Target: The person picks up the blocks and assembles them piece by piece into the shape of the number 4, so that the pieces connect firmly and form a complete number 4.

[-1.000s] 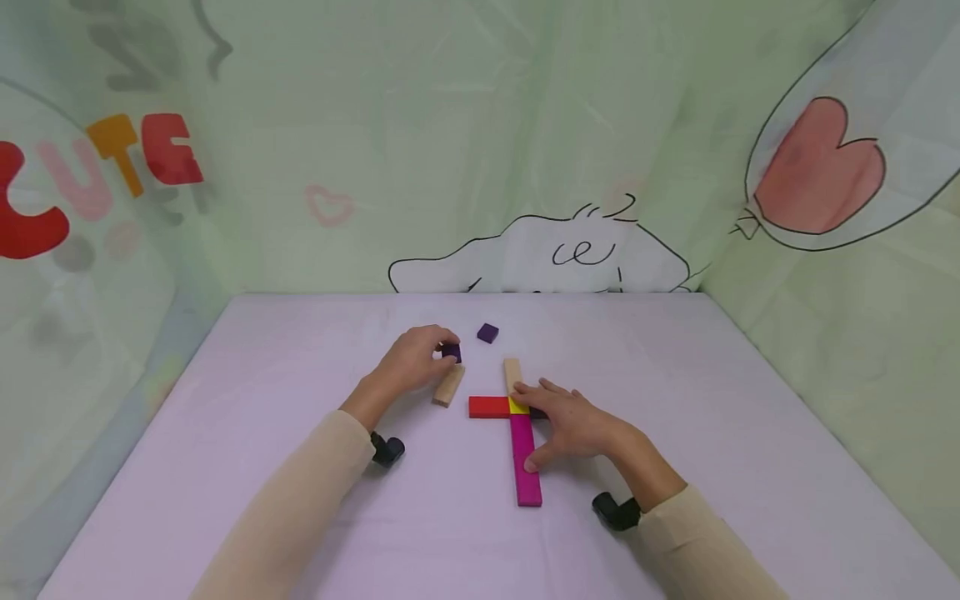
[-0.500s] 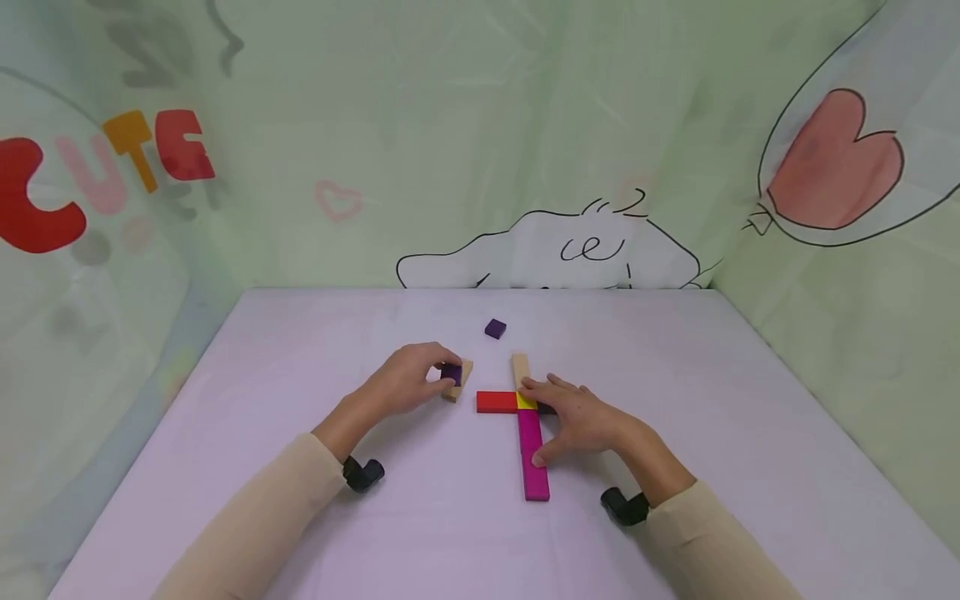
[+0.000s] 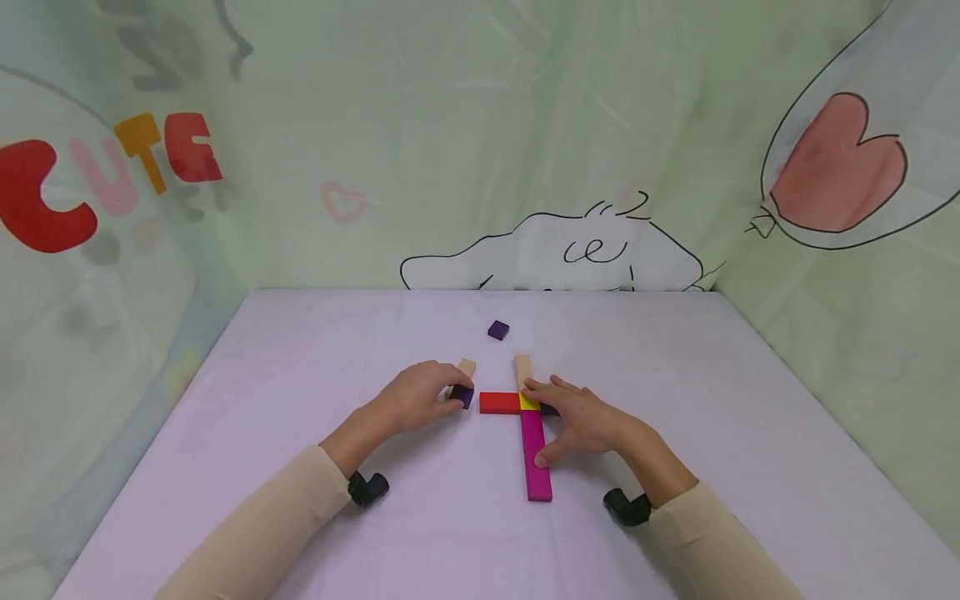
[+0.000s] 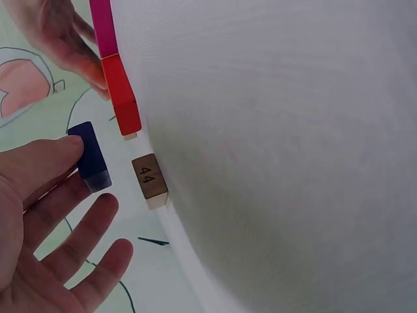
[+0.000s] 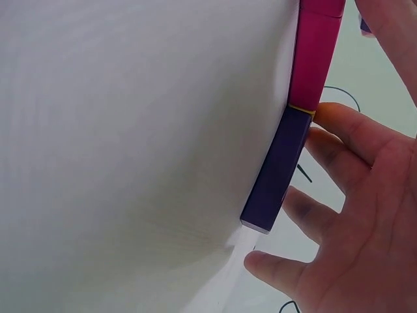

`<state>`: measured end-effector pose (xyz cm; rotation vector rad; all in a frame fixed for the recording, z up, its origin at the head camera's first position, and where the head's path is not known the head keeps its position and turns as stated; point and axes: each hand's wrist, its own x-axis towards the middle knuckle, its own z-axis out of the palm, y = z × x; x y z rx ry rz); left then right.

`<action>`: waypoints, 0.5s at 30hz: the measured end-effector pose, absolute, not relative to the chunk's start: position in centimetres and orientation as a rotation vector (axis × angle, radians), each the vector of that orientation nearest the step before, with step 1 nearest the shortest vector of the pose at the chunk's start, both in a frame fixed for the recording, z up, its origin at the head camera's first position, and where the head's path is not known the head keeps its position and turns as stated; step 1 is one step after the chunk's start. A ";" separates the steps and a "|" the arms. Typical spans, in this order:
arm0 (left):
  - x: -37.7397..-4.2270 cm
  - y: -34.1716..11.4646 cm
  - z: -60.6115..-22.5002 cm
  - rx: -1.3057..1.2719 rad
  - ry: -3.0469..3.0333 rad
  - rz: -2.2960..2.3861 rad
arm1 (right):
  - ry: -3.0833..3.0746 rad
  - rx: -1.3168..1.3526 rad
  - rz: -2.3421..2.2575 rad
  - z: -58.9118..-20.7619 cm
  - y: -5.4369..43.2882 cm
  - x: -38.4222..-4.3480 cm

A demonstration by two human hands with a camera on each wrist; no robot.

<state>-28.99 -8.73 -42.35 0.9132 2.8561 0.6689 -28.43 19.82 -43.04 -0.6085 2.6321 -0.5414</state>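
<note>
1. Left of centre, the left hand is clamped on a small purple block, pinching it between thumb and fingers. The block appears lifted off the table. A loose pinch could let it slip or twist. The left wrist view shows it longer than wide, its long axis leaning; fingers partly cover it, so which way it points over the table cannot be told.
2. Just beyond those fingers lies a loose wooden block, partly hidden. A low sweep of the hand could knock it. Its long axis runs from near left to far right.
3. Further right and far, a second purple block sits alone, turned cornerwise; its long axis is unclear.
4. Next, bars form a cross: red bar pointing left, wooden bar far, magenta strip near, dark bar right, around a yellow centre. A bump from either hand could open the joints. The longest arm, the magenta one, runs near to far.
5. Rightmost, the right hand spreads over the cross, thumb and fingers apart, gripping nothing. Uneven pressure could skew the bars.
</note>
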 end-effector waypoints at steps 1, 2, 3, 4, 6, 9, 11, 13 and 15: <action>-29.0 -8.7 -42.4 0.927 2.858 0.659 | 2.631 -0.610 -0.543 -43.0 19.8 -28.4; -28.9 -8.7 -42.4 0.944 2.858 0.648 | 2.632 -0.612 -0.543 -43.0 19.8 -28.4; -28.9 -8.7 -42.4 0.958 2.857 0.635 | 2.632 -0.612 -0.542 -43.0 19.8 -28.4; -28.9 -8.8 -42.5 0.973 2.856 0.621 | 2.633 -0.614 -0.542 -43.0 19.9 -28.4; -28.9 -8.8 -42.6 0.993 2.857 0.585 | 2.637 -0.621 -0.537 -43.0 19.9 -28.4; -29.0 -8.9 -42.7 0.997 2.865 0.559 | 2.641 -0.617 -0.534 -43.0 19.9 -28.3; -29.0 -8.9 -42.8 0.990 2.869 0.558 | 2.643 -0.620 -0.531 -43.0 19.9 -28.3; -29.1 -8.8 -42.9 0.983 2.861 0.581 | 2.641 -0.613 -0.533 -43.0 19.9 -28.3; -29.1 -8.8 -42.9 0.988 2.852 0.597 | 2.639 -0.612 -0.534 -43.1 19.9 -28.4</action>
